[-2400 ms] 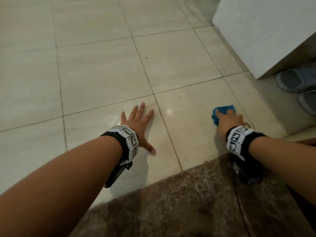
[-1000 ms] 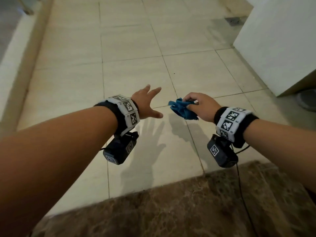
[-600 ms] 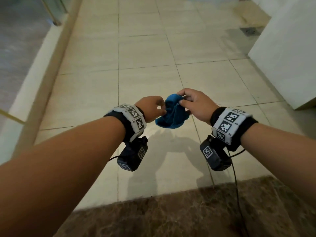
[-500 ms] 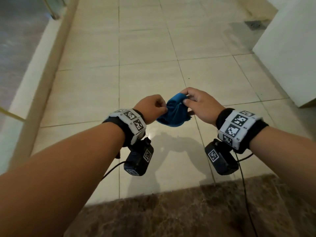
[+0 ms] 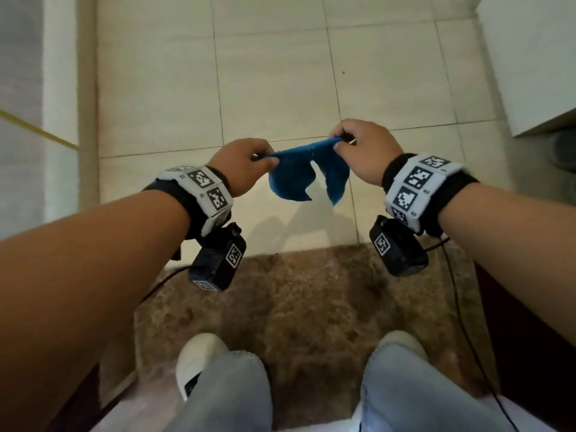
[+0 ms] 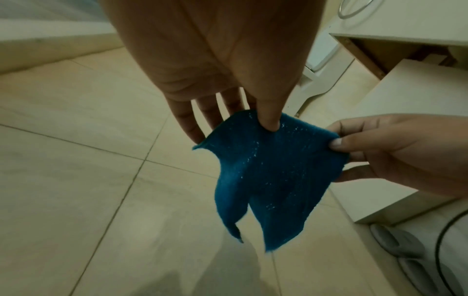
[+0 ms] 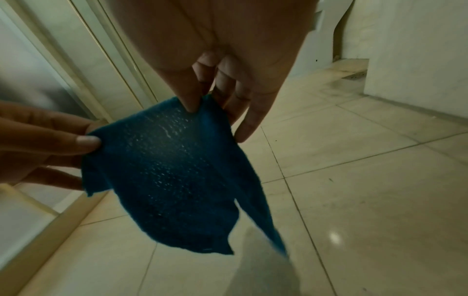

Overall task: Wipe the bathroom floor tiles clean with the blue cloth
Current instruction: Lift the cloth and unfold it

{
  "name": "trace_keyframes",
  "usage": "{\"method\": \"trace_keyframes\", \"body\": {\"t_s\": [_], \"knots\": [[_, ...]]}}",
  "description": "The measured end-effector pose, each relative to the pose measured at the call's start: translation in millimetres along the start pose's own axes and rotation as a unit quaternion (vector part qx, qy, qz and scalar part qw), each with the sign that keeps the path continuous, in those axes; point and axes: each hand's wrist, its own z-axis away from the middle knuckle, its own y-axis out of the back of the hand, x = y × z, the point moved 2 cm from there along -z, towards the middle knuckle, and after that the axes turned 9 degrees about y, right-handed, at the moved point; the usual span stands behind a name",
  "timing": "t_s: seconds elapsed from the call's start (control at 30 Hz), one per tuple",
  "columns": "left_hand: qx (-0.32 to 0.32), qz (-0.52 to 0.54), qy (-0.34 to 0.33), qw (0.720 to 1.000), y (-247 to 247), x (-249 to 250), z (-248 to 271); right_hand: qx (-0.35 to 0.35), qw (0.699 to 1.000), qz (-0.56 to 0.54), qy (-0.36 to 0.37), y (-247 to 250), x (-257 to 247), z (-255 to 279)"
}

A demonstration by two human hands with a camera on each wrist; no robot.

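Blue cloth (image 5: 307, 174) stretched between both hands, held clear above the floor tiles (image 5: 274, 79).

Nearest, at 6 o'clock — jeans legs (image 5: 227, 394) and white shoes (image 5: 194, 358) on a brown marbled sill (image 5: 305, 294). Beyond, left hand (image 5: 246, 165) pinching the cloth's left top corner, thumb against curled fingers (image 6: 269, 118); right hand (image 5: 363, 149) pinching the right top corner likewise — lower edge hanging loose in two flaps. Farther, at 2 o'clock, white cabinet (image 5: 530, 57), grey slippers (image 6: 395, 242) beside.
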Motion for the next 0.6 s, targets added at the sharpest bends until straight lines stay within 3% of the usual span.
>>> {"method": "trace_keyframes", "body": {"t_s": [0.1,0.23,0.3,0.6], "knots": [[-0.004,0.009,0.011,1.000,39,24,34,-0.021,1.000,0.021,0.001,39,-42,17],[0.009,0.007,0.031,0.999,109,66,80,-0.134,0.982,0.124,0.050,107,-113,35],[0.014,0.008,0.036,0.999,150,89,103,-0.156,0.972,0.171,0.047,144,-149,39],[0.082,0.065,0.017,0.994,367,189,194,-0.047,0.988,0.138,-0.044,319,-317,36]]}}
